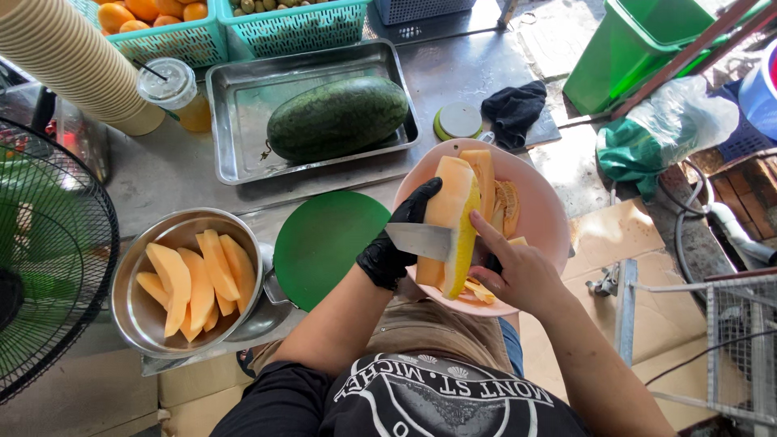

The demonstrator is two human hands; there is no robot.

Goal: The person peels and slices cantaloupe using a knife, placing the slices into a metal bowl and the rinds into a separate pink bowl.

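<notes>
Holding the melon wedge [453,218] over the pink bowl [544,212], your gloved left hand [394,243] wraps closed round its back. It looks wet, soft and slippery, so grip the rind, not the flesh. Your bare right hand [518,271] closes on the knife [421,240], forefinger stretched along the wedge.

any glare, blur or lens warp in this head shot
Head view: even daylight, soft shadows; mild sheen on the steel tray and steel bowl; the melon wedge, knife, gloved left hand and bare right hand are sharp; wide-angle warp bends the fan and cup stack at the edges.
</notes>
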